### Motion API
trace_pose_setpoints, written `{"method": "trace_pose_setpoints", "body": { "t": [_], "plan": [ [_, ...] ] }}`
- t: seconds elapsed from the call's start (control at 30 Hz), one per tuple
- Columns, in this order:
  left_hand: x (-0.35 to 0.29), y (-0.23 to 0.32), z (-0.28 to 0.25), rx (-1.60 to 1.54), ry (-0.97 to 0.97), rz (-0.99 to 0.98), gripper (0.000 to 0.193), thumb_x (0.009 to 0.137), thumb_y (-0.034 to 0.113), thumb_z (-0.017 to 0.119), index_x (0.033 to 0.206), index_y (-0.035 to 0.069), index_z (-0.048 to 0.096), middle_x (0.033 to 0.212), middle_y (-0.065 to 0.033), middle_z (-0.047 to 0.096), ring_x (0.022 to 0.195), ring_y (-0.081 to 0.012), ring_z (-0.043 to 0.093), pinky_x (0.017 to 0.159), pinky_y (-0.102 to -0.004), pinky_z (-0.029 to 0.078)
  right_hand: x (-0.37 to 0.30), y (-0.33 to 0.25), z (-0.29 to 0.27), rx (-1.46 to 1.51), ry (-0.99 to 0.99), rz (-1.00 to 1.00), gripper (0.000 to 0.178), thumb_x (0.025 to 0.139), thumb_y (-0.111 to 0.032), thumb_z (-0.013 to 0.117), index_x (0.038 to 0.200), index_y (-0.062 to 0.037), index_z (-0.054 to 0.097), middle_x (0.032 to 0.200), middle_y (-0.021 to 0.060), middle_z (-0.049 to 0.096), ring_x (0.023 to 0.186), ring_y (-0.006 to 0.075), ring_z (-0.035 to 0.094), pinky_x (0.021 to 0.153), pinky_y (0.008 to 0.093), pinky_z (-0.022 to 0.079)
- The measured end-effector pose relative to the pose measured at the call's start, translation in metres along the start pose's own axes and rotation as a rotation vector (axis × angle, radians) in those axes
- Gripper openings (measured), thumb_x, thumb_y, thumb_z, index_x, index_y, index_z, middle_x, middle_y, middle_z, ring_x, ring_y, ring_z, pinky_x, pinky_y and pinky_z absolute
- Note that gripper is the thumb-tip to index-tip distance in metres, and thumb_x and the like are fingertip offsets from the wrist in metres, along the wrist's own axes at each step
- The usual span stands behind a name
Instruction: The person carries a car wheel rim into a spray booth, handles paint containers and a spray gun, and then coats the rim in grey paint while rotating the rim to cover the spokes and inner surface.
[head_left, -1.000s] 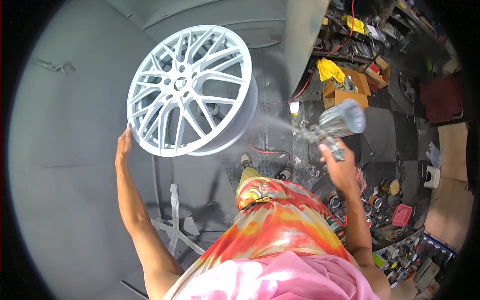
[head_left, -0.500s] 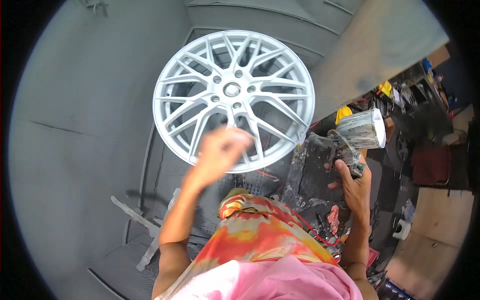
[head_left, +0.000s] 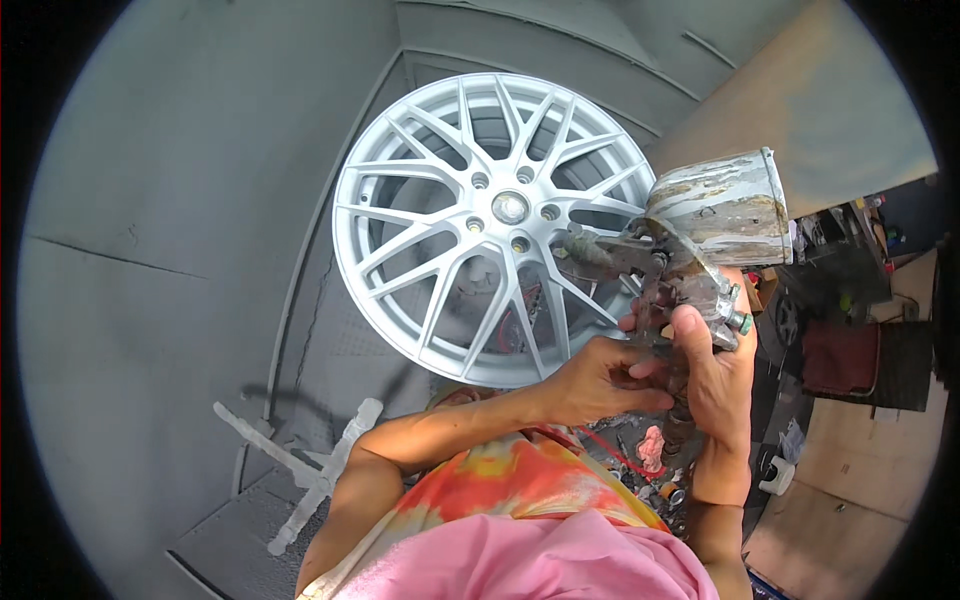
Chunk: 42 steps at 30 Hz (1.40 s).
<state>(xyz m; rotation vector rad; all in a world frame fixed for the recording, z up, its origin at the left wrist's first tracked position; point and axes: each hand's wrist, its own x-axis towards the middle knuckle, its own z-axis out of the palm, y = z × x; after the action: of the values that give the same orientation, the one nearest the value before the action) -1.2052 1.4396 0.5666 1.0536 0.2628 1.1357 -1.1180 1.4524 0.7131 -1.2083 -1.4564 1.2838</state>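
My right hand [head_left: 715, 375] grips a paint-crusted spray gun [head_left: 700, 295] at its handle, thumb up by the rear knobs. On top of the gun sits a white-streaked paint cup [head_left: 725, 212], tilted to the right. My left hand [head_left: 608, 383] has its fingers curled in against the lower front of the handle, beside the right fingers; just what they pinch is partly hidden. Behind the gun, a white multi-spoke wheel rim [head_left: 510, 165] faces me, with a round centre cap [head_left: 510, 206] and bolt holes around it. The gun's nozzle end overlaps its right edge.
Grey walls [head_left: 190, 180] enclose the left and back. A whitish cross-shaped stand [head_left: 318, 478] is at the lower left. At the right are a tan panel [head_left: 810, 110], a dark red seat [head_left: 840, 362] and wooden boards [head_left: 850, 455]. A pink rag [head_left: 651, 450] lies below the gun.
My left hand has come from in front of the rim rightward to the spray gun. The gun is raised slightly in my right hand. The rim now appears farther right and lower in view.
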Motion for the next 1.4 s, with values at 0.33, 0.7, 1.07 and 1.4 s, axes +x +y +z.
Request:
{"method": "trace_pose_setpoints", "body": {
  "t": [0.33,0.7,1.07,1.4],
  "plan": [
    [0.004,0.016,-0.040,0.279,0.116,-0.052,0.017,0.092,0.015,0.071,0.100,0.000,0.067,0.095,-0.0111,0.070,0.091,-0.0204,0.069,0.081,-0.0337,0.053,0.059,0.037,0.016,-0.257,-0.044,-0.064,0.024,0.099,-0.013,0.063,0.117,-0.0005,0.054,0.093,0.0047,0.065,0.072,0.0078,0.061,0.065,0.0242,0.052],
    [-0.033,0.071,-0.201,1.591,0.502,0.055,0.052,0.076,0.026,0.083,0.115,-0.002,0.065,0.115,-0.0153,0.059,0.112,-0.0348,0.056,0.098,-0.0466,0.044,0.077,0.069,0.013,-0.442,-0.019,0.119,0.025,0.099,-0.022,0.063,0.113,-0.0042,0.054,0.077,0.0050,0.066,0.051,0.0085,0.053,0.043,0.0272,0.045],
    [-0.018,0.051,-0.204,1.646,0.527,-0.091,0.073,0.060,0.028,0.090,0.117,-0.006,0.060,0.103,-0.0151,0.049,0.097,-0.0321,0.047,0.082,-0.0424,0.037,0.070,0.077,0.017,-0.375,-0.069,0.124,0.026,0.099,-0.023,0.064,0.115,-0.0037,0.056,0.077,0.0042,0.065,0.052,0.0078,0.051,0.042,0.0268,0.043],
    [0.005,0.033,-0.182,1.588,0.629,-0.045,0.068,0.062,0.026,0.088,0.114,-0.006,0.058,0.105,-0.0156,0.047,0.099,-0.0337,0.046,0.082,-0.0431,0.037,0.084,0.062,0.000,-0.411,-0.099,-0.029,0.021,0.099,-0.020,0.062,0.110,-0.0036,0.057,0.078,0.0037,0.065,0.052,0.0071,0.052,0.042,0.0251,0.042]
  ]
}}
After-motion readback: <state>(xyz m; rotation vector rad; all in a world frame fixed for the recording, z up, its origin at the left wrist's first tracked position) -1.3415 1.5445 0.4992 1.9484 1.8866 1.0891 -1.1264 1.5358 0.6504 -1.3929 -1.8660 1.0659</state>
